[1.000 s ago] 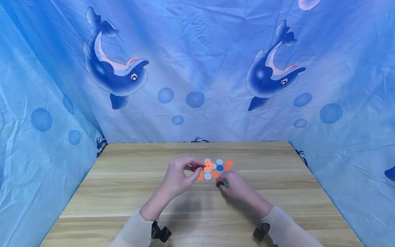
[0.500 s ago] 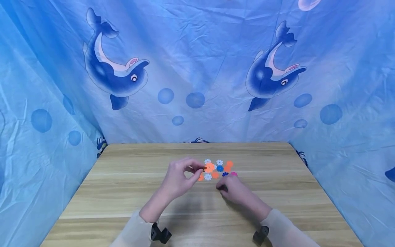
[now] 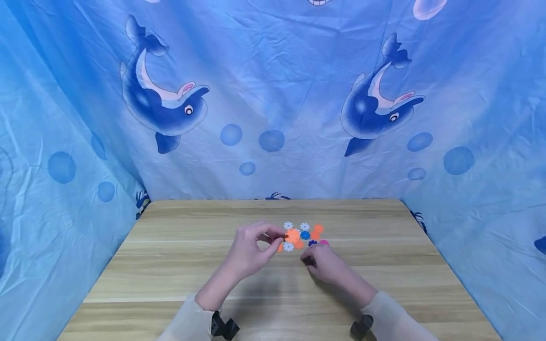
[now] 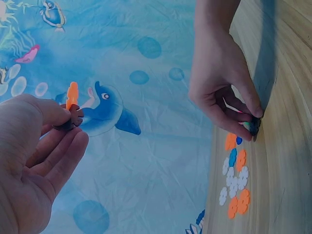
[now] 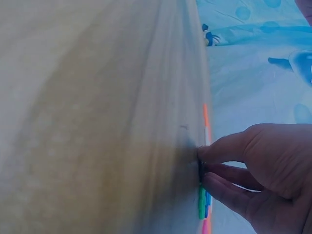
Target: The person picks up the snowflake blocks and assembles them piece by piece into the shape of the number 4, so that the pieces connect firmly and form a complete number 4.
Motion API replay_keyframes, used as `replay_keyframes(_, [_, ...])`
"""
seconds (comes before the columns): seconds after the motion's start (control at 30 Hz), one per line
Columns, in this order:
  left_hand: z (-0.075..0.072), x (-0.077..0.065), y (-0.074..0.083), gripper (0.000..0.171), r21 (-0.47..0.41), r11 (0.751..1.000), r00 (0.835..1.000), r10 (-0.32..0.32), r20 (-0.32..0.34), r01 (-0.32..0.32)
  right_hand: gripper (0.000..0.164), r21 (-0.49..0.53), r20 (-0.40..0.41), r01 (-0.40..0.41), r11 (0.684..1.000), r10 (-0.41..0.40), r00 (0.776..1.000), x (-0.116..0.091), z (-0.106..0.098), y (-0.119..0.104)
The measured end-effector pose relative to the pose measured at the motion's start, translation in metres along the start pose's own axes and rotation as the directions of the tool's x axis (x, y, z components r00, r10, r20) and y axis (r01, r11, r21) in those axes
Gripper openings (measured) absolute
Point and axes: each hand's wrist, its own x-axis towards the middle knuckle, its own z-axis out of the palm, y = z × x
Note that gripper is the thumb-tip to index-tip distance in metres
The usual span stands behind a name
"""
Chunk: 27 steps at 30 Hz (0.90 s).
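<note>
In the head view my left hand (image 3: 249, 251) is raised over the table, left of a cluster of small notched plastic discs. Its thumb and fingers pinch a brown snowflake disc (image 4: 76, 116); an orange snowflake disc (image 4: 72, 93) is joined to it, standing upright in the left wrist view. My right hand (image 3: 328, 265) is low at the tabletop, nearer to me than the cluster. Between its fingertips is a black disc (image 4: 255, 125), seen edge-on and partly covered. A green disc (image 5: 201, 202) lies just beside those fingers in the right wrist view.
On the wooden table (image 3: 170, 265) lie several flat discs: white (image 3: 304, 227), blue (image 3: 304, 235), orange (image 3: 318, 228), dark blue (image 3: 313, 243) and pink (image 3: 324, 242). A blue dolphin-print curtain (image 3: 273, 104) hangs behind and along both sides.
My right hand has shifted slightly toward me, uncovering the dark blue and pink discs and hiding the green one in the head view. The left hand's orange disc has turned a little.
</note>
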Motion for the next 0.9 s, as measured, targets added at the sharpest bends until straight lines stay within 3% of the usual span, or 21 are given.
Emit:
replay_keyframes(0.33, [0.002, 0.0, -0.001, 0.015, -0.003, 1.0, 1.0, -0.014, 0.0, 0.014, 0.018, 0.067, -0.016, 0.008, 0.998, -0.007, 1.0, 0.001, -0.007, 0.003])
replay_keyframes(0.5, [0.002, 0.0, -0.002, 0.014, -0.002, 1.0, 1.0, -0.029, -0.002, 0.029, 0.015, 0.149, -0.018, -0.071, 0.986, 0.075, 0.997, -0.003, -0.013, 0.003])
replay_keyframes(0.6, [0.002, -0.001, -0.003, 0.013, -0.003, 0.999, 0.999, -0.032, -0.006, 0.032, 0.012, 0.19, -0.068, -0.089, 0.978, 0.103, 0.992, -0.004, -0.021, 0.001])
replay_keyframes(0.77, [0.003, 0.0, -0.005, 0.011, -0.004, 1.0, 0.999, -0.027, -0.024, 0.027, 0.009, 0.26, -0.175, -0.035, 0.965, 0.083, 0.981, -0.003, -0.04, -0.005])
replay_keyframes(0.9, [0.004, 0.002, -0.006, 0.011, -0.001, 1.0, 0.999, -0.031, -0.036, 0.031, 0.012, 0.332, -0.267, -0.014, 0.943, 0.108, 0.958, -0.004, -0.057, -0.016])
